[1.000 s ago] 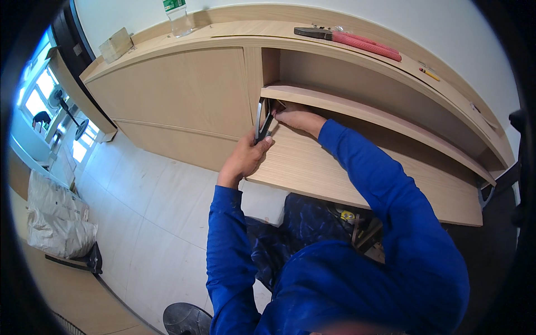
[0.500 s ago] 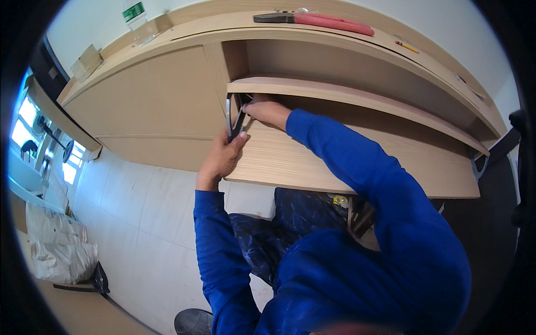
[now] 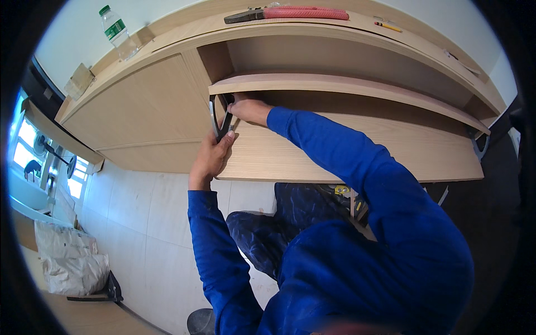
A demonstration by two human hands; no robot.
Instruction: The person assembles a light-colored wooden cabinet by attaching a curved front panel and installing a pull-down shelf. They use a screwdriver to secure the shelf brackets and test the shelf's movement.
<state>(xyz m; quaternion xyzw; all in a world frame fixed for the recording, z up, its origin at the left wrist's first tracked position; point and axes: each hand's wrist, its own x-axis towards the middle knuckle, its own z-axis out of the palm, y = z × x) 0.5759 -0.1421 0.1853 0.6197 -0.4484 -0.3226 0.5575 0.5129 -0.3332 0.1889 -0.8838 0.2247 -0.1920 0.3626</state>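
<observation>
At the left end of an open wooden flap (image 3: 312,153) stands a dark and silver V-shaped metal bracket (image 3: 225,124). My left hand (image 3: 210,159) closes round its lower end, with the thumb on the flap's side. Reaching in beneath the pale shelf board (image 3: 335,85), my right hand (image 3: 249,109) has its fingers bent against the bracket's upper part. The shelf edge and the hand itself hide those fingertips, so what they pinch cannot be made out. A similar grey bracket (image 3: 481,146) joins the flap's far right end.
On the cabinet top lie red-handled pliers (image 3: 296,13) and a yellow pencil (image 3: 389,26); a plastic bottle (image 3: 119,34) stands left. A closed wooden panel (image 3: 145,106) adjoins my left hand. Below the flap are my knees and a yellow tape measure (image 3: 341,190). A white bag (image 3: 72,262) sits left.
The view has shifted, so the cabinet and hands appear further left. Both hands stay at the same bracket, with little visible change in their hold.
</observation>
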